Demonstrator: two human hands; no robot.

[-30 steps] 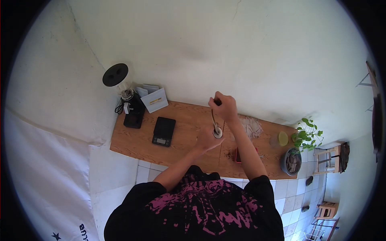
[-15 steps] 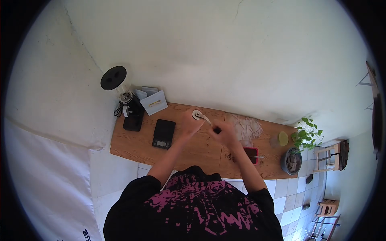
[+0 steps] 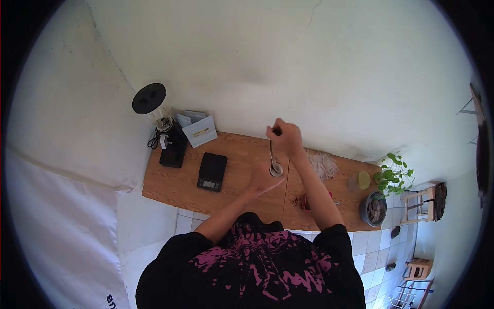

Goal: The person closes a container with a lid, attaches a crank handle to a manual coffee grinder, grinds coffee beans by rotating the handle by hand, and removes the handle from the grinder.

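Note:
A hand coffee grinder (image 3: 277, 169) with a pale round top is wrapped in my left hand (image 3: 261, 180), over the middle of the wooden table. Its body is mostly hidden by the fingers. From the top a curved metal crank (image 3: 271, 151) runs to a dark knob, which my right hand (image 3: 288, 138) grips on the wall side of the grinder. Left of my hands lies a black digital scale (image 3: 212, 172) with nothing on it.
An electric grinder (image 3: 174, 147) and pale pouches (image 3: 200, 132) stand at the left. To the right are whitish strips (image 3: 323, 165), a pink-red tray (image 3: 307, 204) partly behind my forearm, dark crumbs, a yellow-green cup (image 3: 364, 179) and a potted plant (image 3: 393, 175). The wall (image 3: 247, 67) borders the table.
My right hand has swung the crank round from the right side to the wall side. My left hand and the grinder have shifted right and closer to my body.

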